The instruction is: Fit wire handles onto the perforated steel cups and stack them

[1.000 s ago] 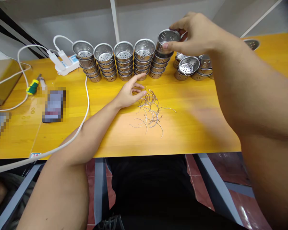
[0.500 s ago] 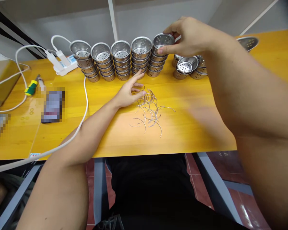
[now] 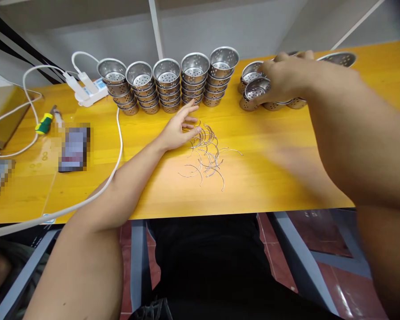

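Note:
Several stacks of perforated metal cups [image 3: 167, 73] stand in a row at the back of the yellow table. The rightmost stack [image 3: 224, 64] stands with no hand on it. My right hand [image 3: 283, 78] is over a looser group of cups to the right, its fingers and thumb at the rim of a tilted cup [image 3: 256, 89]; blur and the hand itself hide whether it grips. My left hand [image 3: 183, 126] rests on the table with fingers apart, holding nothing, beside a loose pile of thin curved wires [image 3: 208, 153].
A white power strip [image 3: 91, 93] with plugs and cables is at the left. A green and yellow screwdriver [image 3: 45, 123] and a phone [image 3: 74, 149] lie near it. One white cable crosses over my left arm. A cardboard box [image 3: 5, 115] sits at the far left.
My right hand has left the rightmost stack and moved right to the looser cups. My left hand has stayed by the wires.

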`<control>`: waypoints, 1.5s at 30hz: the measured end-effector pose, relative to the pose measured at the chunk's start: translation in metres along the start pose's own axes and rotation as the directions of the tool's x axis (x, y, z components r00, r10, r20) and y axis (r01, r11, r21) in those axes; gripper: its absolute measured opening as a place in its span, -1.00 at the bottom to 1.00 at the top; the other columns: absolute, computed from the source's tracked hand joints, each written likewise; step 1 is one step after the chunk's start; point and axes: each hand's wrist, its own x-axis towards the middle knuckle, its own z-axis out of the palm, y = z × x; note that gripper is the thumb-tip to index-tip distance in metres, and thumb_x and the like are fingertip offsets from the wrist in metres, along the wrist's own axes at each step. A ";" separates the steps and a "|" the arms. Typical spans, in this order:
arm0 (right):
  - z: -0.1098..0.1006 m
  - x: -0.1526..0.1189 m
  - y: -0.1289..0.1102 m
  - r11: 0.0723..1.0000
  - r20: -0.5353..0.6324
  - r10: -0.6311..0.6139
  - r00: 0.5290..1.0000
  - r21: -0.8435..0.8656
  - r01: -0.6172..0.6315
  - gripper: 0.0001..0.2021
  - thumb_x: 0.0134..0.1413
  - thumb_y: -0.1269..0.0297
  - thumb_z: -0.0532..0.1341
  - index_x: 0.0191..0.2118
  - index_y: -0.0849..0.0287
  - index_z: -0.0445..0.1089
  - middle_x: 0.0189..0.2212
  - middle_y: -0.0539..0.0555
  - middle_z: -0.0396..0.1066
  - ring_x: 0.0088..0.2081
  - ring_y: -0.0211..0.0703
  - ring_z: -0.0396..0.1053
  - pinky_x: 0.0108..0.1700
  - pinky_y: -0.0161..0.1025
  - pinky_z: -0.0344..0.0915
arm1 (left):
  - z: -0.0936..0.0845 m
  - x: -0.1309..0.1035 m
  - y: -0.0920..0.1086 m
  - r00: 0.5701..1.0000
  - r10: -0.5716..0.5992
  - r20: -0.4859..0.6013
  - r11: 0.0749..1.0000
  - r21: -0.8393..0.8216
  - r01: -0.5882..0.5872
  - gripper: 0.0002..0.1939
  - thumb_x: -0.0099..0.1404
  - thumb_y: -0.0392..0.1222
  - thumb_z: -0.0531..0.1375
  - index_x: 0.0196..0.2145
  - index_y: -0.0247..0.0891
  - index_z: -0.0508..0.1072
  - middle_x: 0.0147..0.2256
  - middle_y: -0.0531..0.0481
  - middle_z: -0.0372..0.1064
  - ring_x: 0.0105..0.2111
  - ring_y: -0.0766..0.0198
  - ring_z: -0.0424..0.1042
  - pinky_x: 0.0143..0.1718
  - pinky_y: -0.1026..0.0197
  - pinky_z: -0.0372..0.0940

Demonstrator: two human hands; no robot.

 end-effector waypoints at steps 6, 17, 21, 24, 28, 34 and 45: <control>0.037 0.008 0.016 0.991 -0.027 -0.128 0.991 -0.030 0.127 0.01 0.39 -0.30 0.71 0.64 0.27 0.49 0.55 0.76 0.47 0.64 0.63 0.44 0.57 0.49 0.25 | 0.001 -0.002 0.007 1.000 -0.022 0.015 1.000 -0.008 0.022 -0.22 0.48 0.12 0.57 0.53 0.01 0.51 0.85 -0.29 0.05 0.28 -0.01 0.72 0.35 -0.18 0.73; 0.043 0.027 0.013 0.980 -0.133 -0.172 0.976 0.079 0.184 0.01 0.38 -0.22 0.74 0.69 0.19 0.50 0.62 0.72 0.36 0.65 0.61 0.32 0.58 0.51 0.23 | 0.000 -0.004 0.016 0.999 -0.039 0.010 0.999 -0.002 0.039 -0.27 0.48 0.13 0.58 0.48 -0.05 0.55 0.74 -0.31 0.19 0.24 0.06 0.71 0.40 -0.17 0.70; 0.055 0.042 0.013 0.987 -0.104 -0.151 0.983 0.036 0.156 -0.17 0.33 -0.13 0.78 0.50 0.24 0.68 0.61 0.72 0.41 0.63 0.55 0.34 0.58 0.51 0.23 | 0.001 -0.004 0.015 0.999 -0.037 0.016 0.999 -0.003 0.037 -0.27 0.48 0.14 0.60 0.47 -0.06 0.56 0.71 -0.32 0.23 0.24 0.06 0.71 0.42 -0.17 0.70; 0.061 0.045 0.020 0.985 -0.135 -0.169 0.976 0.020 0.173 -0.27 0.35 -0.08 0.77 0.41 0.27 0.74 0.59 0.72 0.44 0.60 0.48 0.37 0.55 0.45 0.23 | 0.002 -0.004 0.016 0.999 -0.033 0.023 0.999 0.003 0.033 -0.28 0.49 0.13 0.59 0.47 -0.07 0.56 0.70 -0.33 0.25 0.25 0.04 0.73 0.42 -0.16 0.70; 0.060 0.040 0.030 0.991 -0.114 -0.133 0.985 -0.041 0.129 -0.25 0.43 -0.09 0.73 0.47 0.34 0.72 0.61 0.75 0.41 0.60 0.43 0.37 0.53 0.38 0.25 | 0.002 -0.004 0.017 0.999 -0.024 0.028 1.000 0.011 0.023 -0.30 0.50 0.10 0.58 0.46 -0.08 0.56 0.69 -0.35 0.27 0.25 0.03 0.74 0.42 -0.17 0.70; 0.053 0.035 0.044 0.995 -0.071 -0.005 0.997 -0.104 -0.002 -0.19 0.43 -0.08 0.72 0.53 0.39 0.66 0.60 0.73 0.44 0.68 0.32 0.37 0.51 0.27 0.28 | 0.002 -0.005 0.019 0.999 -0.039 0.021 0.999 0.017 0.039 -0.31 0.49 0.07 0.59 0.45 -0.09 0.56 0.68 -0.33 0.29 0.24 0.05 0.74 0.42 -0.16 0.70; 0.065 0.029 0.055 1.000 -0.189 0.026 0.982 -0.008 -0.028 -0.54 0.74 0.26 0.49 0.48 0.49 0.69 0.54 0.66 0.50 0.68 0.47 0.38 0.68 0.38 0.22 | 0.001 -0.005 0.014 0.999 0.014 0.040 1.000 0.024 -0.015 -0.30 0.52 0.18 0.52 0.46 -0.09 0.53 0.66 -0.34 0.27 0.25 0.04 0.74 0.41 -0.15 0.71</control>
